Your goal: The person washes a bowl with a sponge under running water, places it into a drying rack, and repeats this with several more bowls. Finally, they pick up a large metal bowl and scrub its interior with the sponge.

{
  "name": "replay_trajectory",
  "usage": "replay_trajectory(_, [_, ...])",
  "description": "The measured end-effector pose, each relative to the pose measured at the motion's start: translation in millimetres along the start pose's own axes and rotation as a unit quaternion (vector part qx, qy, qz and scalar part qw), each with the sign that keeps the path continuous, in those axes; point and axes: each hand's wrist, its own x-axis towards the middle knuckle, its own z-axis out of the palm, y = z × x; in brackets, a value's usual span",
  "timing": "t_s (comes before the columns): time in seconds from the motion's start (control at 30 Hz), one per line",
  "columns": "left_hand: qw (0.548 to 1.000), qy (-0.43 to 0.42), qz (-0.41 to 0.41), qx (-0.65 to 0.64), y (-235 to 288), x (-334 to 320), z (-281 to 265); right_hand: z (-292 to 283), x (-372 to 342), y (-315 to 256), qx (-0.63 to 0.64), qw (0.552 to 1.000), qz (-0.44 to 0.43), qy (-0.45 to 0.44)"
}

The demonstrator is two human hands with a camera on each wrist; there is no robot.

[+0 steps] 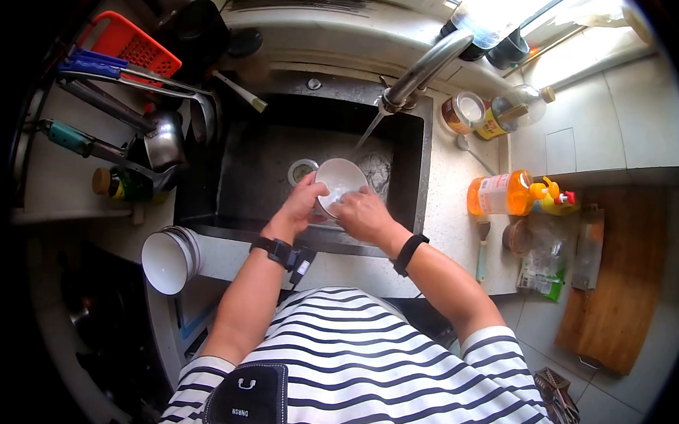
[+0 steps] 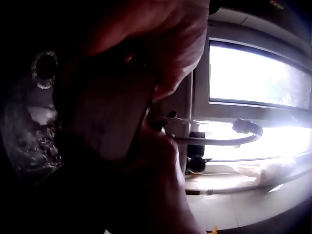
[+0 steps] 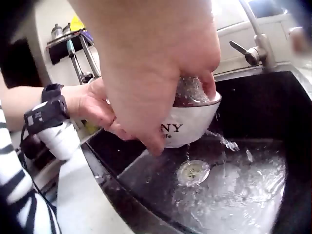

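Note:
A white bowl with dark lettering on its outside is tilted over the black sink. My left hand grips its left side, thumb at the rim. My right hand reaches over the near rim, fingers inside and thumb against the outer wall in the right wrist view. A grey, glistening patch shows inside the bowl by those fingers; I cannot tell whether it is a scrubber or water. Water runs from the faucet and drips off the bowl near the drain. The left wrist view is mostly dark.
Stacked white bowls stand on the counter left of the sink. Pots, tongs and a red basket crowd the far left. On the right are an orange soap bottle, a brush, a cleaver and a wooden board.

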Motion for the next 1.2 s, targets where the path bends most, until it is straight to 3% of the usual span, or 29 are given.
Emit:
replay_trajectory(0.1, [0.991,0.058,0.103,-0.061,-25,14,15,-9,14,-26,0.117,0.987,0.108,0.038])
replay_trajectory(0.13, [0.981,0.074,0.140,-0.112,-29,15,20,-2,14,-24,0.173,0.974,0.105,0.097])
replay_trajectory(0.23, [0.969,0.085,0.166,-0.160,-28,18,16,-6,16,-31,0.252,0.953,0.087,0.145])
replay_trajectory(0.33, [0.982,0.061,0.111,-0.142,-21,15,-4,-9,-1,-21,0.202,0.976,0.029,0.071])
replay_trajectory(0.43, [0.995,0.045,0.068,-0.057,-15,7,-7,-13,-13,13,-0.025,0.995,-0.089,0.033])
replay_trajectory(0.57, [0.990,0.065,0.105,-0.065,-19,17,-2,8,-6,0,-0.073,0.992,0.005,0.102])
replay_trajectory(0.6, [0.987,0.078,0.116,-0.077,-21,23,-2,7,-3,-11,-0.010,0.998,0.052,0.036])
replay_trajectory(0.63, [0.984,0.092,0.126,-0.088,-21,23,-2,7,0,-25,0.057,0.994,0.067,0.061])
replay_trajectory(0.7, [0.983,0.120,0.099,-0.099,-20,18,1,-16,6,-42,0.271,0.951,0.146,-0.002])
replay_trajectory(0.8, [0.989,0.094,0.102,-0.054,-20,18,-6,-11,-3,-15,0.084,0.996,0.028,-0.024])
replay_trajectory(0.83, [0.991,0.074,0.112,-0.029,-18,17,-8,-7,-2,-5,-0.025,0.996,0.040,-0.075])
replay_trajectory(0.9, [0.995,0.061,0.074,0.004,-12,15,-7,-4,-3,8,-0.175,0.984,0.000,0.021])
replay_trajectory(1.0, [0.996,0.064,0.034,0.052,9,3,2,-6,3,22,-0.184,0.965,-0.042,0.180])
replay_trajectory(1.1, [0.994,0.087,0.048,0.054,13,3,6,-4,1,15,-0.166,0.980,0.003,0.106])
replay_trajectory(1.2, [0.988,0.102,0.109,0.032,-5,20,7,-14,13,-15,-0.086,0.984,0.121,-0.101])
